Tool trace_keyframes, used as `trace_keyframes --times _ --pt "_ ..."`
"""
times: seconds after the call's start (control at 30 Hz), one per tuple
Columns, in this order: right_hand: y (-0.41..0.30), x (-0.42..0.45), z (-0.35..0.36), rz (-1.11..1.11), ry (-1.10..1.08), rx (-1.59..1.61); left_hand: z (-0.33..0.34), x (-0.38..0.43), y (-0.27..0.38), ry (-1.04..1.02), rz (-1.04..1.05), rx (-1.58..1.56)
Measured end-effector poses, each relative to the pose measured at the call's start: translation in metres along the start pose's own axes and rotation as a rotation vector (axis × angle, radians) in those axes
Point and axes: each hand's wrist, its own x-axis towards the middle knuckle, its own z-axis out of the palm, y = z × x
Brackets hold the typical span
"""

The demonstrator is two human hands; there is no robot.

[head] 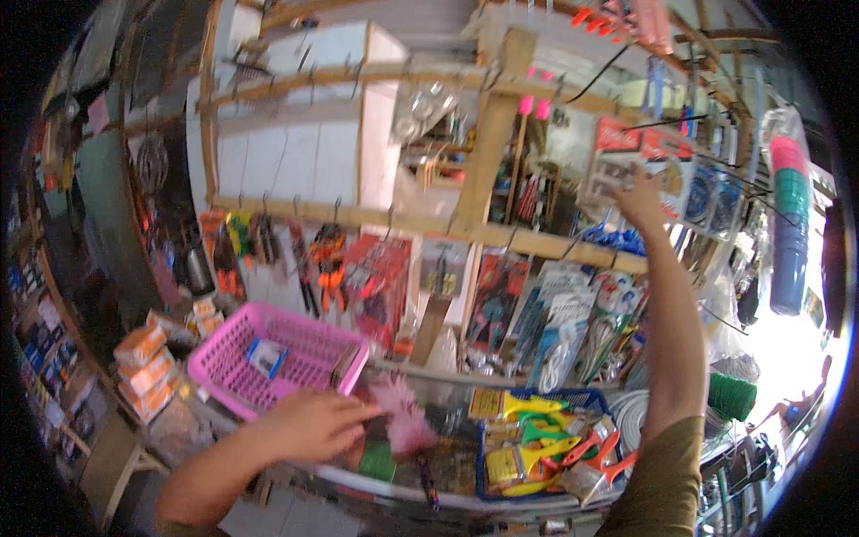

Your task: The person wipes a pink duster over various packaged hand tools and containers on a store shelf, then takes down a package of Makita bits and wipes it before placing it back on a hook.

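My right hand (637, 194) is raised at the right, at the front of a hanging blister pack (614, 168) with a red header; whether its fingers grip the pack cannot be told. A disc pack (671, 178) hangs just beside it. Low at the centre left, my left hand (325, 423) is held over the counter, fingers spread and nothing seen in them. It is by the near edge of a pink plastic basket (278, 319), which holds a small blue and white packet (267, 357). A pink crumpled cloth or bag (401, 413) lies right of this hand.
A blue basket (480, 463) of paintbrushes (530, 456) stands on the glass counter. Orange and white boxes (144, 366) are stacked at left. Wooden rails (335, 209) with hooks carry pliers (330, 268) and packaged goods. Green twine (731, 396) and stacked plastic cups (788, 221) are at right.
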Motion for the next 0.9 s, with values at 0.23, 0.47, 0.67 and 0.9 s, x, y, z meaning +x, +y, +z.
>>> trace_keyframes --times 0.23,0.47,0.67,0.9 --pt "-0.066 -0.127 -0.087 -0.169 -0.023 0.446 0.054 -0.056 -0.135 0.247 -0.342 0.049" --pt "-0.171 -0.352 -0.146 -0.168 -0.281 0.694 0.091 -0.066 -0.196 -0.001 -0.523 -0.170" --pt "-0.278 -0.474 -0.028 0.012 -0.854 0.987 0.131 -0.001 -0.236 -0.086 -0.335 -0.243" --pt "-0.325 -0.507 -0.006 0.229 -1.181 1.013 0.154 0.004 -0.259 0.101 -0.188 -0.454"
